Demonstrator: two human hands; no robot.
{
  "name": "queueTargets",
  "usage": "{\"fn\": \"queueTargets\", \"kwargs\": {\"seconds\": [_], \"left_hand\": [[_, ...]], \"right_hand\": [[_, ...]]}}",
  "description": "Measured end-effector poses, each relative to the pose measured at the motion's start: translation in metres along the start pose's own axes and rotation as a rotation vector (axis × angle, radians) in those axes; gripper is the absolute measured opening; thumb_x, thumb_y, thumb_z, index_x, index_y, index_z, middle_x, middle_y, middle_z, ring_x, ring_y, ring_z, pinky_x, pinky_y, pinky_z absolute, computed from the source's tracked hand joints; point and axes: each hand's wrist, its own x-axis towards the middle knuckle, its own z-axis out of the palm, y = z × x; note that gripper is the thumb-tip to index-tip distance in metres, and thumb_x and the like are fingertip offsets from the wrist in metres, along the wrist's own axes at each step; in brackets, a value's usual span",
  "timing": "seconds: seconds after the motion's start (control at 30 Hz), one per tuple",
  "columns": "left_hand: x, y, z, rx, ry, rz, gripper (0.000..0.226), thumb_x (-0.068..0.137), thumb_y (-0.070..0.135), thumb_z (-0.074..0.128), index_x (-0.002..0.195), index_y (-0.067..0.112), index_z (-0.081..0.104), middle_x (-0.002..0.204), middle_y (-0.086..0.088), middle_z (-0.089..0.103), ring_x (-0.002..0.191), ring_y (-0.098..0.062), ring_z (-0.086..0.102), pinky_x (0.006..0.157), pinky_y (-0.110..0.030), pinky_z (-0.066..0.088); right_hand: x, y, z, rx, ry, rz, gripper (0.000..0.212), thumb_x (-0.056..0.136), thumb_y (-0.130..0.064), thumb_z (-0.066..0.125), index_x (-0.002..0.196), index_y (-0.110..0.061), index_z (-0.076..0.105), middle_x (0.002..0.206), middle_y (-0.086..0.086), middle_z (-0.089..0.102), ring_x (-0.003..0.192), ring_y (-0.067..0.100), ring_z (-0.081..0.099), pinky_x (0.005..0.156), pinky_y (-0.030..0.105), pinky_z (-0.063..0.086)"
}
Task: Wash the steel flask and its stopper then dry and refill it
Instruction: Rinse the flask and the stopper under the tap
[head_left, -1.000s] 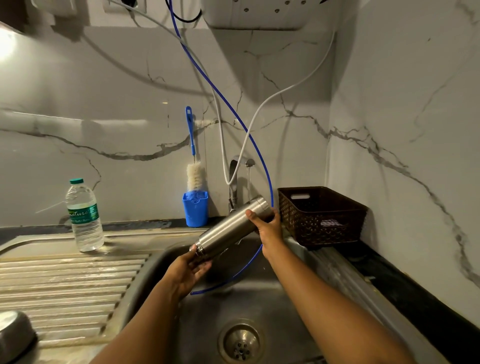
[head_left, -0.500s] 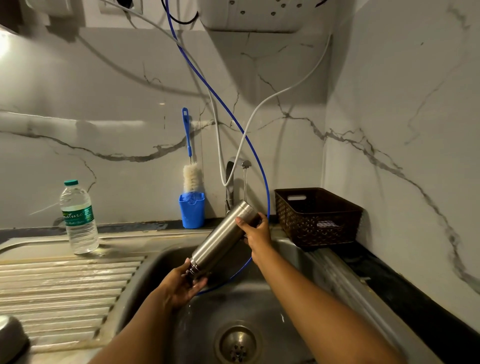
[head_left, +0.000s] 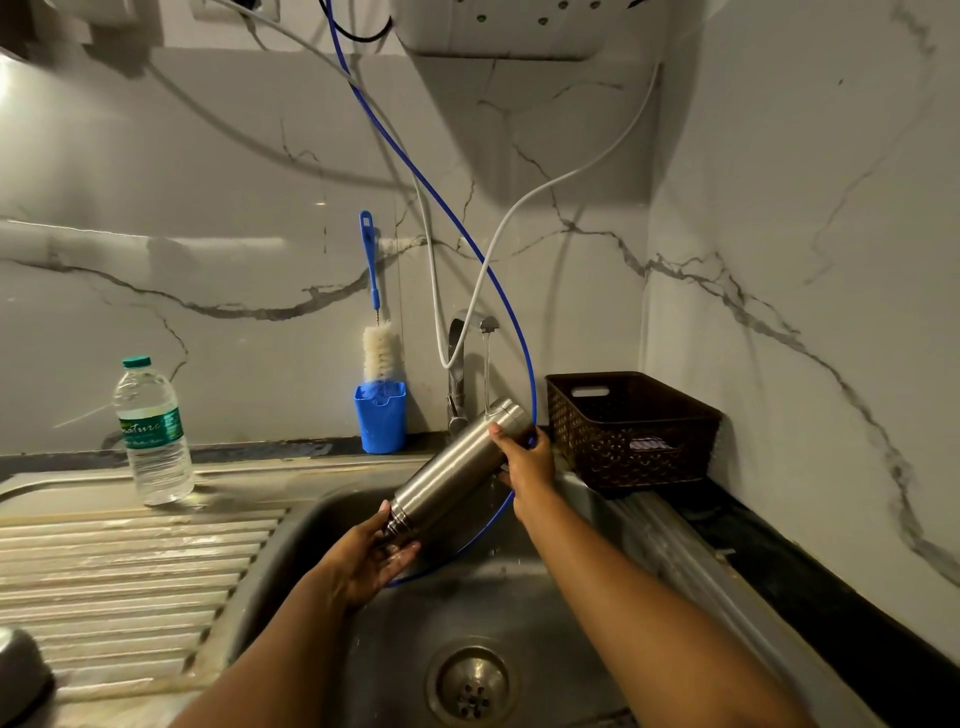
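The steel flask lies tilted over the sink basin, its base up by the tap and its open neck down to the left. A thin stream of water falls from the tap onto the base end. My right hand grips the flask near its base. My left hand cups the neck end from below, wet, with fingers loosely curved round it. I see no stopper.
A blue bottle brush stands in a blue cup behind the sink. A plastic water bottle stands on the ribbed drainboard. A brown basket sits at the right. A blue hose and a white hose hang down.
The flask has tipped more steeply, neck lower, with its base brought under the running tap. Both hands kept their hold.
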Motion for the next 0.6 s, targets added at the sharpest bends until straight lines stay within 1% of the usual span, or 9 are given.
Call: {"fn": "queueTargets", "kwargs": {"seconds": [0.07, 0.13, 0.2, 0.27, 0.3, 0.37, 0.43, 0.5, 0.6], "left_hand": [[-0.001, 0.0, 0.004, 0.005, -0.011, 0.028, 0.036, 0.091, 0.033, 0.058, 0.104, 0.0, 0.058, 0.105, -0.023, 0.062, 0.076, -0.029, 0.068, 0.054, -0.032, 0.059], [-0.003, 0.0, 0.009, 0.012, -0.025, 0.047, 0.03, 0.092, 0.027, 0.057, 0.105, 0.0, 0.057, 0.105, -0.025, 0.061, 0.085, -0.03, 0.064, 0.056, -0.033, 0.058], [-0.004, 0.0, 0.01, 0.004, -0.035, 0.058, 0.024, 0.093, 0.02, 0.055, 0.107, 0.0, 0.055, 0.105, -0.027, 0.06, 0.09, -0.033, 0.062, 0.058, -0.034, 0.058], [-0.003, 0.001, 0.007, -0.016, -0.032, 0.068, 0.025, 0.094, 0.013, 0.053, 0.114, -0.001, 0.052, 0.108, -0.028, 0.058, 0.093, -0.035, 0.061, 0.059, -0.035, 0.057], [-0.003, 0.002, 0.003, -0.026, -0.028, 0.076, 0.027, 0.093, 0.01, 0.052, 0.117, -0.001, 0.051, 0.108, -0.028, 0.058, 0.093, -0.035, 0.061, 0.058, -0.035, 0.058], [-0.002, 0.004, -0.002, -0.05, -0.02, 0.091, 0.03, 0.093, 0.005, 0.05, 0.122, -0.002, 0.051, 0.104, -0.026, 0.059, 0.091, -0.034, 0.061, 0.055, -0.033, 0.058], [-0.002, 0.005, -0.005, -0.066, -0.019, 0.101, 0.03, 0.092, 0.005, 0.049, 0.122, -0.001, 0.051, 0.103, -0.025, 0.058, 0.09, -0.034, 0.06, 0.053, -0.032, 0.058], [-0.003, 0.005, -0.006, -0.074, -0.016, 0.095, 0.028, 0.093, 0.009, 0.049, 0.119, 0.001, 0.054, 0.103, -0.023, 0.058, 0.09, -0.035, 0.059, 0.051, -0.034, 0.058], [-0.004, 0.006, -0.005, -0.049, -0.021, 0.033, 0.03, 0.095, 0.025, 0.051, 0.112, 0.001, 0.057, 0.102, -0.021, 0.059, 0.088, -0.035, 0.061, 0.049, -0.035, 0.057]], "right_hand": [[0.002, -0.002, -0.003, 0.045, -0.002, 0.01, 0.077, 0.077, -0.023, 0.075, 0.142, -0.017, 0.033, 0.137, 0.012, 0.049, 0.119, 0.031, 0.052, 0.087, 0.039, 0.052], [0.004, -0.001, -0.003, 0.071, -0.001, 0.023, 0.085, 0.075, -0.027, 0.076, 0.145, -0.018, 0.029, 0.14, 0.011, 0.046, 0.124, 0.031, 0.049, 0.097, 0.044, 0.047], [0.001, -0.003, 0.0, 0.097, -0.006, 0.058, 0.101, 0.063, -0.036, 0.081, 0.146, -0.021, 0.025, 0.142, 0.009, 0.045, 0.127, 0.03, 0.046, 0.104, 0.051, 0.04], [-0.002, -0.004, 0.001, 0.093, -0.026, 0.099, 0.11, 0.053, -0.044, 0.082, 0.145, -0.024, 0.025, 0.141, 0.007, 0.045, 0.126, 0.031, 0.046, 0.101, 0.055, 0.041], [-0.003, -0.005, 0.001, 0.072, -0.043, 0.117, 0.108, 0.055, -0.046, 0.082, 0.144, -0.024, 0.026, 0.139, 0.006, 0.047, 0.123, 0.032, 0.048, 0.098, 0.055, 0.044], [-0.005, -0.007, 0.0, 0.045, -0.069, 0.13, 0.094, 0.064, -0.042, 0.08, 0.141, -0.021, 0.03, 0.135, 0.007, 0.05, 0.119, 0.032, 0.052, 0.093, 0.049, 0.048], [-0.003, -0.006, 0.0, 0.025, -0.088, 0.111, 0.084, 0.068, -0.035, 0.08, 0.138, -0.019, 0.035, 0.133, 0.008, 0.051, 0.117, 0.03, 0.053, 0.094, 0.045, 0.048], [-0.005, -0.007, 0.003, 0.007, -0.102, 0.068, 0.081, 0.068, -0.029, 0.081, 0.136, -0.018, 0.038, 0.133, 0.009, 0.052, 0.116, 0.03, 0.054, 0.095, 0.044, 0.048], [-0.009, -0.007, 0.007, 0.031, -0.098, 0.022, 0.08, 0.069, -0.023, 0.081, 0.135, -0.017, 0.036, 0.131, 0.011, 0.052, 0.115, 0.03, 0.055, 0.083, 0.039, 0.054]]}}
